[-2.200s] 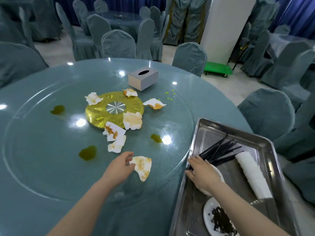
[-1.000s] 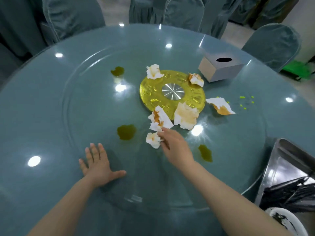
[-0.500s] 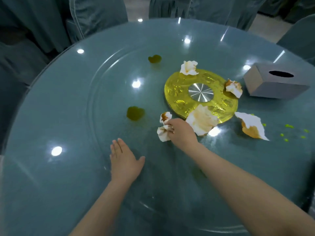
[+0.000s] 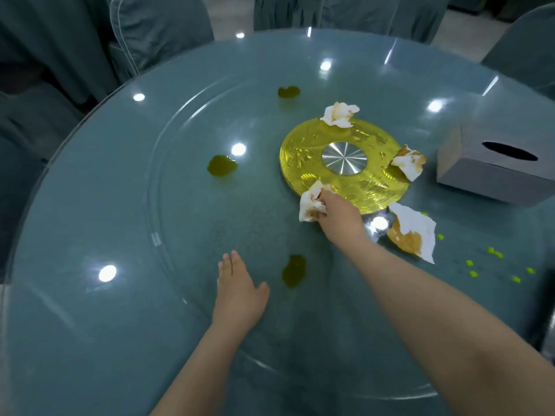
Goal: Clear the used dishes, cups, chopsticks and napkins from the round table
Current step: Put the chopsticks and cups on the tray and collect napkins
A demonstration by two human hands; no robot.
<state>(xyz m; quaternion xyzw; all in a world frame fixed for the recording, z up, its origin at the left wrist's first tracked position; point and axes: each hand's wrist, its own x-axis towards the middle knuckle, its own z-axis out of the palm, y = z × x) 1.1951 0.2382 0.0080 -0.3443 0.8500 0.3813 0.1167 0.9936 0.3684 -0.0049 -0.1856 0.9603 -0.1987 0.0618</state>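
The right hand (image 4: 338, 216) is curled round a bunch of crumpled, stained napkins (image 4: 311, 202), gripping them at the near edge of the gold turntable hub (image 4: 303, 154), whose centre is a silver metal disc (image 4: 344, 158). The left hand (image 4: 238, 292) lies flat on the glass lazy Susan (image 4: 186, 205), fingers straight and together, holding nothing. A green sauce smear (image 4: 294, 271) sits just right of that hand; two more smears lie farther out, one left of the hub (image 4: 221, 166) and one beyond it (image 4: 288, 91). Three loose napkins remain: one on the hub's far rim (image 4: 339, 115), one on its right rim (image 4: 409, 162), and a larger orange-stained one (image 4: 413, 232) on the glass just right of the right forearm. Small green bits (image 4: 495, 267) are scattered to the right of it. A grey tissue box (image 4: 492, 172) stands at the right with a dark oval slot on top; no writing can be read on it or on the hub's embossed pattern. Chairs with teal covers (image 4: 156, 28) ring the round table (image 4: 75, 340)
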